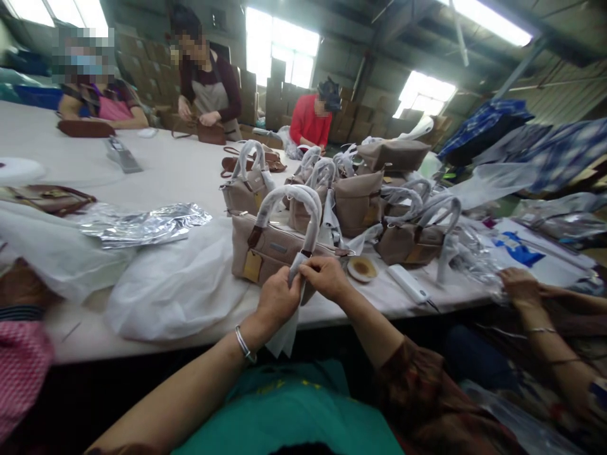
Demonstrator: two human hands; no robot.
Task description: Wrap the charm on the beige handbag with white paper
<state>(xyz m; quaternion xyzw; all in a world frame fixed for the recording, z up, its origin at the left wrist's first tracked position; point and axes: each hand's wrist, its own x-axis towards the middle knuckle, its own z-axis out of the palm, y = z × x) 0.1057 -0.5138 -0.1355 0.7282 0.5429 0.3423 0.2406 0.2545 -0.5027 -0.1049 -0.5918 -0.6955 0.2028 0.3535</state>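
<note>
A taupe handbag (279, 243) stands upright at the table's near edge. Its arched handle (310, 208) is wrapped in white tissue-like material, and a tan tag (253, 265) hangs at its front left. My left hand (277, 297) is closed around the lower right end of the wrapped handle. My right hand (327, 278) pinches the wrapping at the same spot, touching the left fingers. A loose end of the white wrapping strip (287, 332) dangles below my left hand.
Several similar handbags (358, 202) crowd behind. A tape roll (361, 268) and a white handheld device (410, 284) lie on the right. White bags (175, 284) and silvery film (147, 224) lie left. Co-workers sit or stand around the table; one's hand (519, 284) is at right.
</note>
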